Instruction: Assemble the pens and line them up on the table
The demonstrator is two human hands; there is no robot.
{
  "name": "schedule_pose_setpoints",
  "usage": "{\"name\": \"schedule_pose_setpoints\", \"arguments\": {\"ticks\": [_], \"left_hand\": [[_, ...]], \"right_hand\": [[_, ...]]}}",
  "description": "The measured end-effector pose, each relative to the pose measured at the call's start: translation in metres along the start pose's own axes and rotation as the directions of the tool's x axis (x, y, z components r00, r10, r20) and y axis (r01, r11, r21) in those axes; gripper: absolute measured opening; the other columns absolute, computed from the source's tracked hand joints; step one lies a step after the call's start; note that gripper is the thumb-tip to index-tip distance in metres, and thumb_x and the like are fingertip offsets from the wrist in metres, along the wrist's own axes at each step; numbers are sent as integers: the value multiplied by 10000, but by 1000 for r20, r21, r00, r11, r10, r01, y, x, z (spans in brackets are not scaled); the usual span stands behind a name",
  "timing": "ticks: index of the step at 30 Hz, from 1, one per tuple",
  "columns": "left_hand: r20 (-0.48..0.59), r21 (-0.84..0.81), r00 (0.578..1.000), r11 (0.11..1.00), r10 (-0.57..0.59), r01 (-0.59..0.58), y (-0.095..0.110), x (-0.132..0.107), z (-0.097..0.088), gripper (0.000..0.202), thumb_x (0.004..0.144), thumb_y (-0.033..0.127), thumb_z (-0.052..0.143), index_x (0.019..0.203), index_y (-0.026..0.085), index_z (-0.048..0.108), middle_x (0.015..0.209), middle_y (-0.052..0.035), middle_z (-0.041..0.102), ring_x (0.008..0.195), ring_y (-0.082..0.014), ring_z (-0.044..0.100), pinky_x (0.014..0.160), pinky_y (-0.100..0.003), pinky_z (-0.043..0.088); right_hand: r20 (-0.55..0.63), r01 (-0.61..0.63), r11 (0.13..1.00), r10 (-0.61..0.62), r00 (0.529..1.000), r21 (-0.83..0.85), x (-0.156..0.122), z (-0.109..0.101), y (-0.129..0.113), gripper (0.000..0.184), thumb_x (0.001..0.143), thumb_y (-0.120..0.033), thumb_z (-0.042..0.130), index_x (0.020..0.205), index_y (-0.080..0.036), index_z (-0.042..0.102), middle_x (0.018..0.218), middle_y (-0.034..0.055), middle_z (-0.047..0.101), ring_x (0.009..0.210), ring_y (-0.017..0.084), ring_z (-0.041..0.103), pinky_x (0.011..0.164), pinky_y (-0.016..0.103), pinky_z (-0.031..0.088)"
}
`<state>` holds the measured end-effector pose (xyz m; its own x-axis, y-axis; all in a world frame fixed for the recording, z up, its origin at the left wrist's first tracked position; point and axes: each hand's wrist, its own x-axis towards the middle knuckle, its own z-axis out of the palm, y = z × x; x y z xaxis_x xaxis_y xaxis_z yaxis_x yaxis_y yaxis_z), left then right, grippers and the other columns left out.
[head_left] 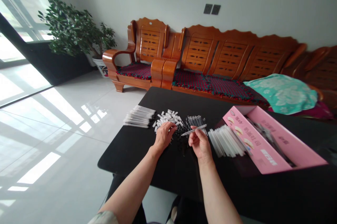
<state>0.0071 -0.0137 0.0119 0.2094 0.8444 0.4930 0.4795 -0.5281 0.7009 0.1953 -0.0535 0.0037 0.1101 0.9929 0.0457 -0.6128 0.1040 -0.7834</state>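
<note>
My right hand (199, 142) is closed, pinching a slim whitish pen (194, 130) that points left, its tip towards my other hand. Just left of it, my left hand (164, 134) reaches over a loose pile of white pen caps (170, 117), fingers curled together; whatever is between them is hidden. Small black pieces (181, 135) lie between the hands. Behind my right hand is a bunch of thin refills with dark ends (197, 120). To its right, clear white pen barrels (226, 140) lie stacked side by side. A row of capped-looking white pens (140, 116) lies at left.
A pink open box (256, 140) with dark contents stands on the right of the black table (126, 157). Beyond the table is a wooden sofa (200, 48) with a turquoise cloth (284, 94) on it. A potted plant (79, 29) stands back left, by a glass door.
</note>
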Motion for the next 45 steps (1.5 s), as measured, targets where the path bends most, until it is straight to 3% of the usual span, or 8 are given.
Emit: {"name": "schedule_pose_setpoints", "arguments": {"ticks": [4, 8, 29, 40, 45], "left_hand": [[40, -127, 996, 989, -74, 78, -2, 0, 0, 187, 932, 324, 544, 917, 185, 667, 750, -3, 652, 636, -118, 569, 652, -230, 441], [73, -204, 996, 976, -58, 72, -7, 0, 2, 190, 916, 315, 567, 936, 173, 692, 764, -18, 641, 622, -113, 559, 618, -224, 435], [143, -200, 990, 979, -18, 47, -10, -2, 5, 191, 865, 325, 653, 943, 177, 746, 770, -25, 607, 670, -119, 553, 618, -224, 426], [154, -155, 988, 988, 12, 12, -2, -2, 6, 160, 877, 288, 634, 913, 170, 736, 793, -26, 609, 675, -118, 553, 640, -235, 443], [165, -218, 986, 975, -8, 44, -1, -3, 5, 202, 875, 317, 629, 968, 167, 727, 828, -37, 610, 660, -115, 571, 620, -228, 473]], "right_hand": [[-43, 14, 1000, -14, 999, 10, 2, -1, 1, 209, 797, -313, 720, 916, -142, 725, 628, 7, 697, 461, 114, 613, 390, 213, 488], [-75, 43, 999, -41, 996, 25, 3, 0, 1, 205, 788, -289, 726, 926, -137, 728, 686, 37, 737, 539, 143, 679, 450, 228, 540], [-119, 37, 989, -54, 991, -140, -1, 11, 1, 289, 754, -343, 766, 925, -124, 687, 681, 55, 736, 528, 176, 702, 434, 239, 568], [-121, 25, 978, -50, 991, -207, 1, 7, 4, 295, 750, -352, 760, 920, -123, 683, 665, 52, 726, 512, 179, 694, 428, 249, 564], [-122, 19, 985, -40, 992, -171, 1, 7, 3, 277, 745, -334, 765, 906, -123, 686, 665, 54, 730, 516, 181, 697, 421, 243, 563]]}}
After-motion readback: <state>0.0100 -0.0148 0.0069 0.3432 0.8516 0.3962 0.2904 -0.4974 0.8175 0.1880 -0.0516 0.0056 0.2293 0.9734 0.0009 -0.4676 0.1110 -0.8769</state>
